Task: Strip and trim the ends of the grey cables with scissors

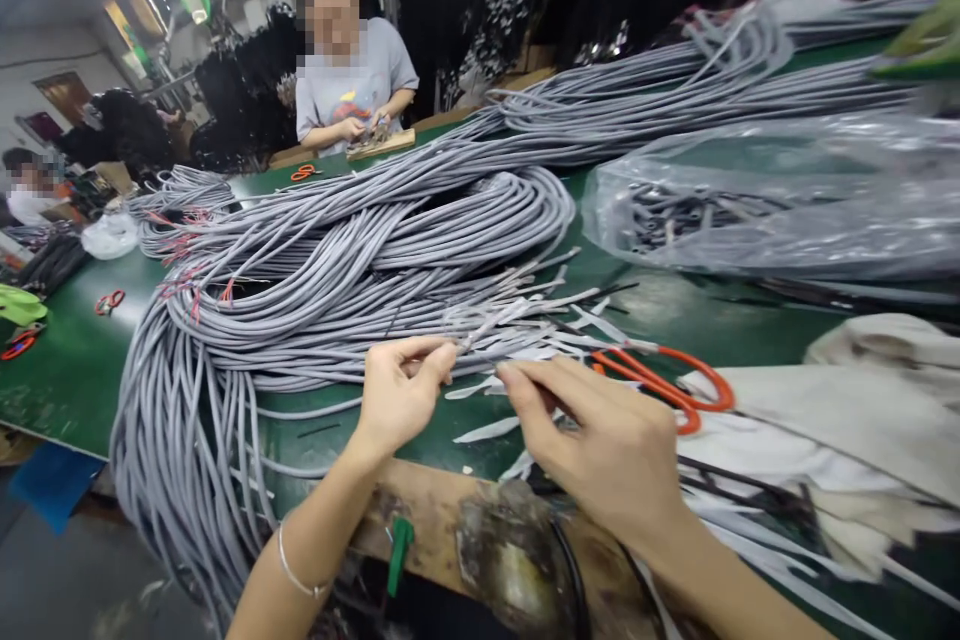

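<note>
My left hand [409,385] is closed in a pinch at the stripped ends of the grey cables, on what looks like one thin cable end. Just to its right, my right hand [600,430] pinches thumb to fingertips on something small and dark that I cannot make out. A narrow gap separates the fingertips. Large looped bundles of grey cable [315,310] lie beyond and left of my hands. Pale cut strips [487,430] are scattered under and around the fingers. Orange-handled scissors [705,380] lie right behind my right hand, partly hidden.
A wooden board [427,505] with a dark, worn fixture [514,555] and a green clip [400,555] sits at the near edge. Clear plastic bags [787,220] and pale cloth [885,390] lie to the right. A co-worker [352,90] works across the green table [307,435].
</note>
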Demonstrator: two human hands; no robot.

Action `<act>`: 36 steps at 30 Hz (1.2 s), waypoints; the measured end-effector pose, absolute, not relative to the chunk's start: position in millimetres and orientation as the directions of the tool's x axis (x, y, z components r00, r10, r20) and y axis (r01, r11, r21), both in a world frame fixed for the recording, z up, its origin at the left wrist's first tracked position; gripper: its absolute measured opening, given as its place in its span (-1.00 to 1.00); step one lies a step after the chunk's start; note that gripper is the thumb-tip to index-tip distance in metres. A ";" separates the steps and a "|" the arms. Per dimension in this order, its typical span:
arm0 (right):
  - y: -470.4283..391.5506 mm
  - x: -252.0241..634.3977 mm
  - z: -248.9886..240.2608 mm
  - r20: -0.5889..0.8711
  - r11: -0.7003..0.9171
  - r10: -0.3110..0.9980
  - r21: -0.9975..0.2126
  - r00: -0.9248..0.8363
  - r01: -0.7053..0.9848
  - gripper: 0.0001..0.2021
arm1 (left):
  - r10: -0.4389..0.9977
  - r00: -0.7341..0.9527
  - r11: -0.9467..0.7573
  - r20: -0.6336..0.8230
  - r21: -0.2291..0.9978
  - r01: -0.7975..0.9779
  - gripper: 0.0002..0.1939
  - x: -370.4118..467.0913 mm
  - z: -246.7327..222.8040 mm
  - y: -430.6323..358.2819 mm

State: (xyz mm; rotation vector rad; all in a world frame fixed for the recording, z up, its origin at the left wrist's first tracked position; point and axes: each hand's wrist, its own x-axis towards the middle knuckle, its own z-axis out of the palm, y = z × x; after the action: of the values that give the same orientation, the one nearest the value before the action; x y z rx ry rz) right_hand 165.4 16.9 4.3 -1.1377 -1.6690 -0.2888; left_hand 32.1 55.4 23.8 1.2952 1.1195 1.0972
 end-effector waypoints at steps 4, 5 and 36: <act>22.7 173.1 4.3 0.826 0.505 0.564 -0.352 0.007 0.789 -0.78 | 0.974 0.227 0.005 0.006 0.999 -0.047 -0.60 34.5 30.0 49.2; 21.9 172.9 5.1 0.827 0.503 0.562 -0.353 0.012 0.788 -0.78 | 0.973 0.232 0.002 0.008 0.999 -0.043 -0.58 34.7 30.4 48.9; 12.2 169.9 6.9 0.807 0.533 0.590 -0.415 0.027 0.738 -0.80 | 0.769 0.291 -0.629 0.569 0.590 0.506 -0.78 35.4 16.4 35.3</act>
State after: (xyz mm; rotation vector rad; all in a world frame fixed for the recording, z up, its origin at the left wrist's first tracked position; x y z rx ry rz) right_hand 169.9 12.2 6.9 -1.1402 -1.6539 -0.1644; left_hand 35.4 35.3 16.4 2.2679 1.1601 1.2561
